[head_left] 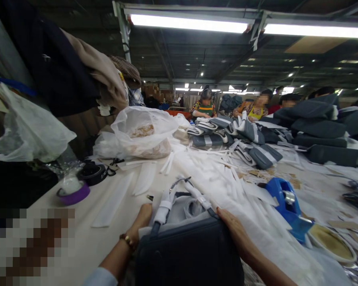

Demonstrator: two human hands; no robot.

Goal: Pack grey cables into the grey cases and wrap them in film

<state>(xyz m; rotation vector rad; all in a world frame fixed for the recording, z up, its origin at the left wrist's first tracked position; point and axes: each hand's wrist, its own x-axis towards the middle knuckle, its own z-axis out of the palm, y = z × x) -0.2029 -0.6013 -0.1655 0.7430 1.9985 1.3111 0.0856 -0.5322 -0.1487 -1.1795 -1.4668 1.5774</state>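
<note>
A dark blue-grey handbag point(187, 252) stands upright in front of me at the bottom middle. White foam wrapping point(164, 208) covers parts of its handles, and a pale sheet with a loose clear roll shows at its mouth. My left hand point(144, 216) is closed at the bag's upper left side, its fingertips hidden. At the upper right corner, my right hand point(228, 222) holds the bag's side with its fingers along the edge. Between them the two hands steady the bag.
A blue tape dispenser point(283, 202) and a tape roll point(332, 242) lie at right. Left are a purple tape roll point(74, 194), a black round object point(92, 172) and a plastic bag point(143, 135). Wrapped grey pieces point(209, 139) pile up ahead; people point(205, 105) work beyond.
</note>
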